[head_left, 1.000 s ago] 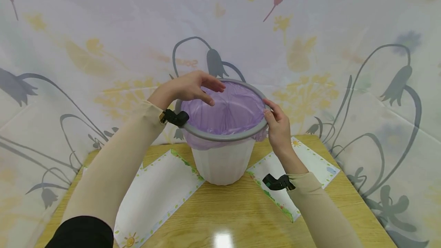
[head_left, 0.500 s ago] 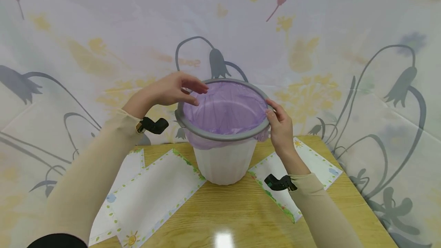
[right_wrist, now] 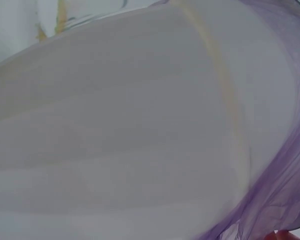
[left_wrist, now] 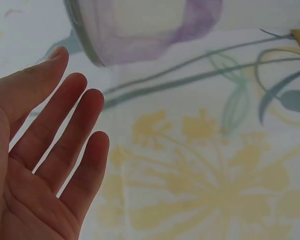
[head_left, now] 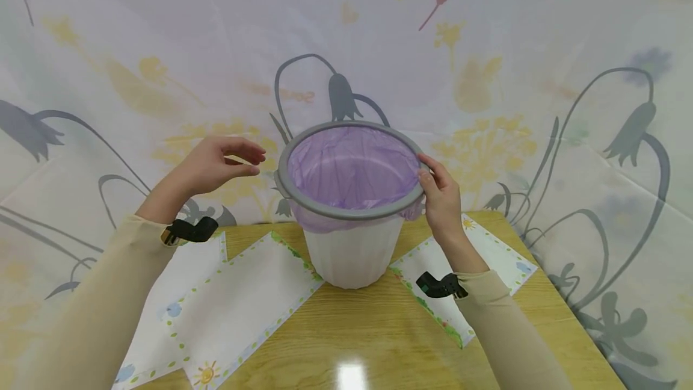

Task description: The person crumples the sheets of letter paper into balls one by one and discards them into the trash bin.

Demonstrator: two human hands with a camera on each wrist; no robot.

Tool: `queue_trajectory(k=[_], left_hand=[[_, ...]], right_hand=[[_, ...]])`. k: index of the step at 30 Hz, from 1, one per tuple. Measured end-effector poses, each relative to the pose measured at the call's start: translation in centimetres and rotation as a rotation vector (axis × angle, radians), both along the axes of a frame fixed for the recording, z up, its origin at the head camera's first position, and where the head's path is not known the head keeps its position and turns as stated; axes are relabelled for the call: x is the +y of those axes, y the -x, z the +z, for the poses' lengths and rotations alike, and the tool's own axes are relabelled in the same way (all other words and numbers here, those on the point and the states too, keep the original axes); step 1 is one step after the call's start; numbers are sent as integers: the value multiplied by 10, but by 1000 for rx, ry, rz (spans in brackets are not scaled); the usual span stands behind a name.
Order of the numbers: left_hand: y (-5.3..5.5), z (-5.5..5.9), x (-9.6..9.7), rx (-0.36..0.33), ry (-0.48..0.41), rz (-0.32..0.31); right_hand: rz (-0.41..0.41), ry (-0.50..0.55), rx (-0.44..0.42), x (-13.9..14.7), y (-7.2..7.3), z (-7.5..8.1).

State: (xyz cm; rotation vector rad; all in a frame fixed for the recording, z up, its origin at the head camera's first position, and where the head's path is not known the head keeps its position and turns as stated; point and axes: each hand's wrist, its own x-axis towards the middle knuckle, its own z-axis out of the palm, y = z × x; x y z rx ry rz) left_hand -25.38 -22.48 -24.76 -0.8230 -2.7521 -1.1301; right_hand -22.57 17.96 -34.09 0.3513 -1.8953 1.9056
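Observation:
A white waste bin stands upright on the table, lined with a purple bin bag. Its grey rim ring lies over the bag, whose edge hangs a little below it outside. My right hand pinches the rim and bag at the right side. To the left of the bin, apart from it, my left hand hovers with relaxed fingers and nothing in them. The left wrist view shows that empty palm below the rim. The bin's wall fills most of the right wrist view, bag folds at its right.
White sheets with leafy printed borders lie on the wooden table: one sheet overlaps another at left, and a further sheet is at right. A flower-patterned cloth hangs close behind the bin.
My left hand has moved left and down, from over the bin's opening to beside it. My right hand stays at the rim, and the bin has not visibly moved.

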Motion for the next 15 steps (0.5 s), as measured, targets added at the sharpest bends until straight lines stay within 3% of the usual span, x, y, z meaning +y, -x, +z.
queue_trajectory(k=[6, 10, 15], left_hand=[[-11, -29, -20, -27, 36, 15], [-17, -52, -22, -63, 27, 8], [-24, -84, -19, -101, 34, -43]], right_hand=[[6, 7, -6, 0, -1, 1], [11, 17, -10, -1, -1, 1], [28, 25, -23, -2, 0, 0]])
